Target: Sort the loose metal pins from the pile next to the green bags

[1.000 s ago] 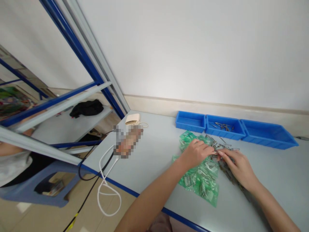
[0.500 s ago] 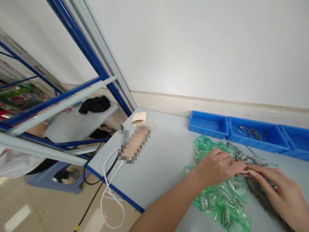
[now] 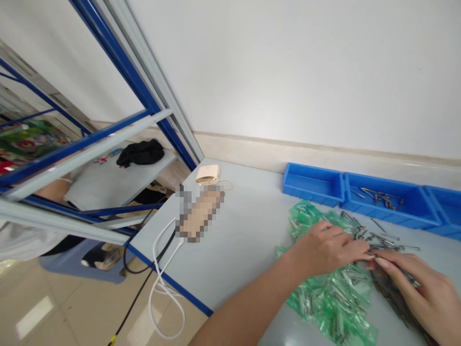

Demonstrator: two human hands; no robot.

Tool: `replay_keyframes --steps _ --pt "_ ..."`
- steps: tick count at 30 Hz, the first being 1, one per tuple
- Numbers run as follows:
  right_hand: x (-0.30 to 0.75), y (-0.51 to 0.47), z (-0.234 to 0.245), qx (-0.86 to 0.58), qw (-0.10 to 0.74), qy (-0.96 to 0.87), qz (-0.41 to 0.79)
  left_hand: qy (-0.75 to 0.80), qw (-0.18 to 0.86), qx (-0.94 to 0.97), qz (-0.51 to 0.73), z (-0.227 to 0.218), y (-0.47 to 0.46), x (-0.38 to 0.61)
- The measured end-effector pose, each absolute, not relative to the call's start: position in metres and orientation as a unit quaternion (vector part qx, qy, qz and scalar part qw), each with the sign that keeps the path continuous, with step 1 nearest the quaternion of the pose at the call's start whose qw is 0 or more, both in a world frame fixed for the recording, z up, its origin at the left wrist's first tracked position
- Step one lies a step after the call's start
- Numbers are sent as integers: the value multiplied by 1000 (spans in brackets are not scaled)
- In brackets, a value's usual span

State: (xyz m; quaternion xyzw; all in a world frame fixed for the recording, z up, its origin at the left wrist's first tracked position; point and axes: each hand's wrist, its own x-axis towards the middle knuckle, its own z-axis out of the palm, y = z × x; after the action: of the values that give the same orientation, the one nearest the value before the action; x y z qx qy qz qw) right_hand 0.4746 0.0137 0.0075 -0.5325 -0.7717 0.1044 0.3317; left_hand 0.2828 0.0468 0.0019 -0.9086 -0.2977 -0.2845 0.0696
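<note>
My left hand [image 3: 331,247] is closed, its fingertips pinched together over a pile of loose metal screws [image 3: 385,240]. Its wrist lies above green plastic bags [image 3: 329,293] filled with metal pieces. My right hand [image 3: 423,283] is closed too, thumb and forefinger meeting the left fingertips. Whatever small piece sits between the fingers is too hidden to name. Beneath the right hand, silver shafts show between thumb and palm. Below it lies a dark, elongated heap [image 3: 396,302] with brass-coloured ends, partly covered.
Blue bins [image 3: 313,185] line the wall; the middle bin [image 3: 392,199] holds several screws. A cream box [image 3: 208,174] and a blurred-out item [image 3: 201,214] are on the grey table [image 3: 248,226]. A white cable [image 3: 153,250] hangs off its edge. Another person's arm [image 3: 59,190] shows beyond the blue frame.
Both hands stay together at the pile, with the fingertips slightly shifted right in the picture. The camera view has moved a little; the bags and bins otherwise look the same.
</note>
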Motion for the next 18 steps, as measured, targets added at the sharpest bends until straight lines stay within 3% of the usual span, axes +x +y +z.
replay_keyframes --steps 12,18 --pt "476 11 6 -495 353 -789 89 -287 62 -919 -262 -2 48 283" --pt "481 15 -7 -501 316 -800 100 -290 52 -924 -244 0 48 283"
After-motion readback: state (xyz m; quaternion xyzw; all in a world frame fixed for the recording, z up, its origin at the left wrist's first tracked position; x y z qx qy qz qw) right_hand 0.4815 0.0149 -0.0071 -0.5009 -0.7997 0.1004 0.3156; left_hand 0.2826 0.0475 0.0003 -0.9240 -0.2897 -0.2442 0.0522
